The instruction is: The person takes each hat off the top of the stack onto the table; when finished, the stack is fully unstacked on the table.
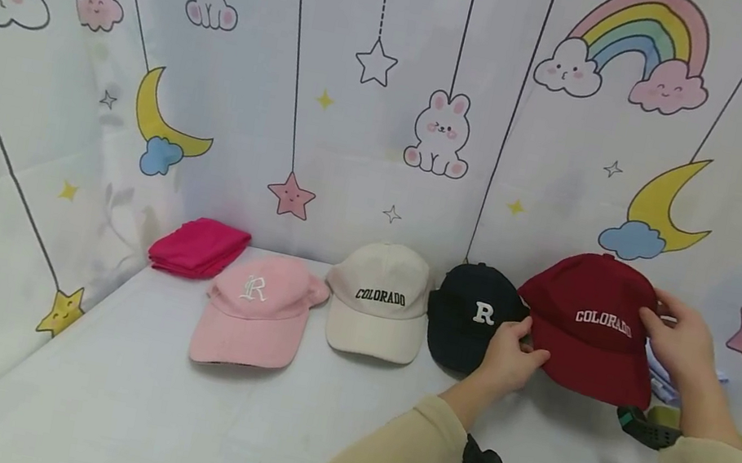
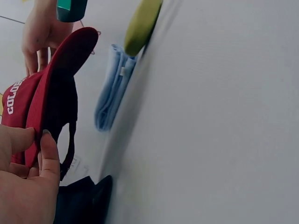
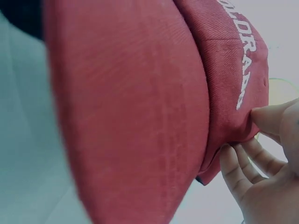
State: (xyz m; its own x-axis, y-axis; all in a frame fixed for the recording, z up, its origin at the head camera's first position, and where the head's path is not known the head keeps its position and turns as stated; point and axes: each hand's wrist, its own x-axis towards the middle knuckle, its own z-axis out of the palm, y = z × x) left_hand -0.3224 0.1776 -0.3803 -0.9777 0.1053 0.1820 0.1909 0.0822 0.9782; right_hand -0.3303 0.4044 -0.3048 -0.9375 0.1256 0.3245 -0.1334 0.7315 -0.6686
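Observation:
A dark red baseball cap (image 1: pixel 592 328) with white COLORADO lettering is held above the table by both hands. My left hand (image 1: pixel 506 355) pinches the edge at its left side, thumb and fingers on either face, as the left wrist view shows. At the cap's right side my right hand (image 1: pixel 683 340) grips the crown, thumb in front and fingers behind. Just left of the red cap, a black cap (image 1: pixel 467 319) with a white R stands partly behind my left hand. In the right wrist view the red brim (image 3: pixel 135 112) fills much of the picture.
A cream cap (image 1: pixel 380 299), a pink cap (image 1: pixel 257 307) and a folded magenta cloth (image 1: pixel 200 247) line the back of the white table (image 1: pixel 158 426). Folded blue cloth (image 2: pixel 116 88) and a yellow-green item (image 2: pixel 142 28) lie at right. A printed curtain (image 1: pixel 372 141) hangs behind.

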